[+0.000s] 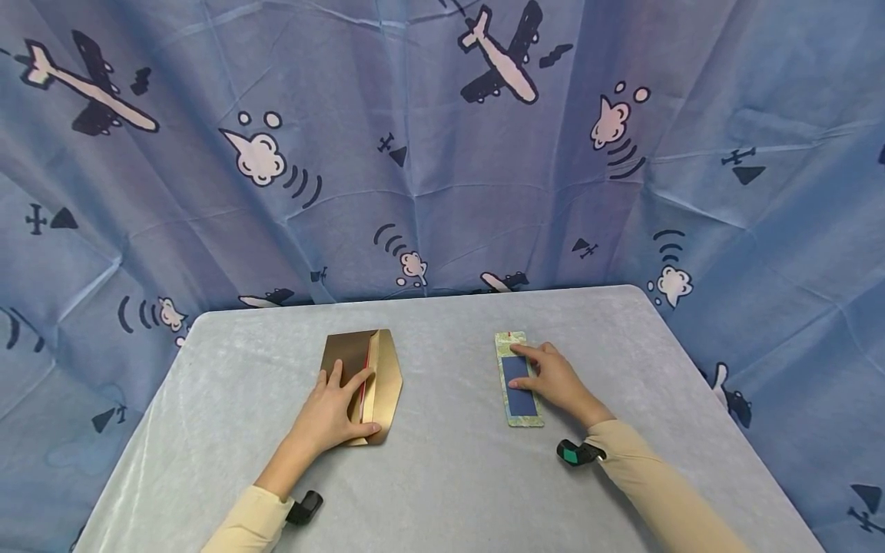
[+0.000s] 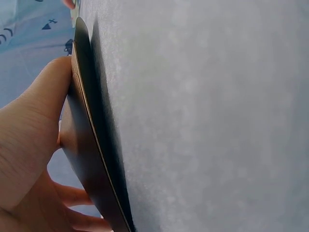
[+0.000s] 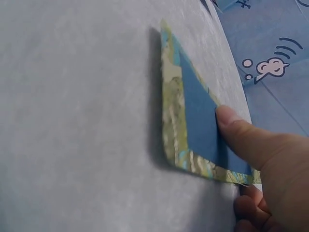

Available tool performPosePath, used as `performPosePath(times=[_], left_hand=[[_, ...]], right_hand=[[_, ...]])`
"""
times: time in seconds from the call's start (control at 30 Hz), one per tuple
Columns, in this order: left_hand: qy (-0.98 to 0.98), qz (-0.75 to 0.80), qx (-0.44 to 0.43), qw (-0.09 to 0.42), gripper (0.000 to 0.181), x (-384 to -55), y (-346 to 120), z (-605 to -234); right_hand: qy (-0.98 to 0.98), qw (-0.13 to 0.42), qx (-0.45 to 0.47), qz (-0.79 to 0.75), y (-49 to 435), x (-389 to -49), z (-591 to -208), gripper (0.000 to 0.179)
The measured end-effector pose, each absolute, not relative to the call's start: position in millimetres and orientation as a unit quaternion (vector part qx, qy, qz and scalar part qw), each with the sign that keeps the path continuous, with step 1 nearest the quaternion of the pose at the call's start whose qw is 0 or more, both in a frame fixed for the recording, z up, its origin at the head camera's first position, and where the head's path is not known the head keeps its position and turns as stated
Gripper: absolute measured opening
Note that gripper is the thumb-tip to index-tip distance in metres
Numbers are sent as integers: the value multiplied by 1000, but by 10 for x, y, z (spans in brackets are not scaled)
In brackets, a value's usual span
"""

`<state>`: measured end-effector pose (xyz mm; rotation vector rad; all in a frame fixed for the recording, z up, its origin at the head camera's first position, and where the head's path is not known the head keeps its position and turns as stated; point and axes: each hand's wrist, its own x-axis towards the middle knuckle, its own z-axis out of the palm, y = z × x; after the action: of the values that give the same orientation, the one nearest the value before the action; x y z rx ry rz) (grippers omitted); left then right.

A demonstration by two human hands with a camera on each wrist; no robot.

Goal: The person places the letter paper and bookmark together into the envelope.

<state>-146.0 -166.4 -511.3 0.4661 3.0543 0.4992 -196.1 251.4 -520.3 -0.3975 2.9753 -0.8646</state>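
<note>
My left hand (image 1: 332, 411) lies on a gold envelope (image 1: 348, 345), its fingers spread across it. The envelope's pointed flap (image 1: 389, 376) is unfolded toward the right, and a thin red strip shows along the opening. In the left wrist view the thumb presses the envelope (image 2: 87, 140) near its edge. My right hand (image 1: 556, 380) pinches a long, flat bookmark (image 1: 518, 388) by its right side. It has a dark blue panel and a patterned yellow-green border. The right wrist view shows the thumb over the bookmark (image 3: 198, 116), the other fingers curled at its edge and partly hidden.
Both items are on a table with a pale grey cloth (image 1: 442, 491), a stretch of which separates them. Behind it hangs a blue curtain (image 1: 415, 153) printed with aeroplanes and clouds. Each wrist wears a small black camera, the right one (image 1: 579, 453) bearing a green patch.
</note>
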Motion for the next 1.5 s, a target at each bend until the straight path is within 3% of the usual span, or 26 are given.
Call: performPosePath(times=[0.8,1.5], left_hand=[[977,158,145,12,96,-1468,-1649,-5109],[975,167,145,8,96,-1454,-1655,-5114]], right_hand=[[946,41,-89,-309,2463,-1988,-5151,73],[896,22,-78,-437,2564,-2037,-5217,55]])
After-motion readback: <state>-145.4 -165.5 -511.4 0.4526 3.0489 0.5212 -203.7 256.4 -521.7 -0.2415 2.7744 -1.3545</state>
